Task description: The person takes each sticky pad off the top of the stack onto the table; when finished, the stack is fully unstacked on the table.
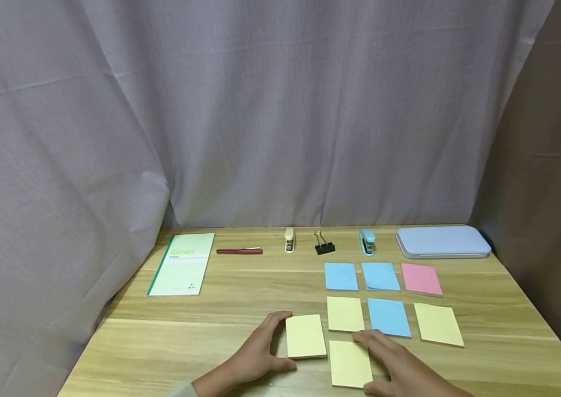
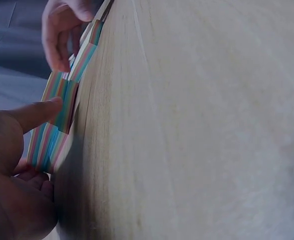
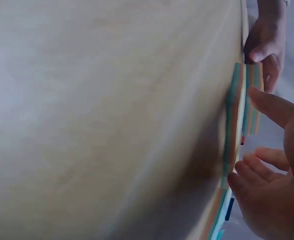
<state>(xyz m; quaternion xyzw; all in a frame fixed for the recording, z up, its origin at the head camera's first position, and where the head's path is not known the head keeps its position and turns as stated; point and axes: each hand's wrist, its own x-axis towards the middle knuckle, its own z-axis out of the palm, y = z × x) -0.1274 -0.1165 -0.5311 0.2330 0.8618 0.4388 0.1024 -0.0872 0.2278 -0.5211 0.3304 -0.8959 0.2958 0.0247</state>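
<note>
My left hand (image 1: 280,342) grips a yellow sticky-note pad (image 1: 305,335) by its left edge, index finger at the far corner and thumb at the near corner. In the left wrist view the thumb (image 2: 36,112) presses the pad's striped side (image 2: 56,130). My right hand (image 1: 377,358) lies with straight fingers along the right edge of a second yellow pad (image 1: 349,363) near the table's front. The right wrist view shows that hand's thumb (image 3: 272,105) against the striped pad edge (image 3: 234,120), fingers relaxed.
Beyond the hands lie more pads: blue (image 1: 341,275), blue (image 1: 381,275), pink (image 1: 421,278), yellow (image 1: 345,313), blue (image 1: 388,317), yellow (image 1: 438,324). Along the back are a green notebook (image 1: 181,263), red pen (image 1: 239,251), cream stapler (image 1: 289,240), binder clip (image 1: 324,245), blue stapler (image 1: 367,241) and pale case (image 1: 441,241).
</note>
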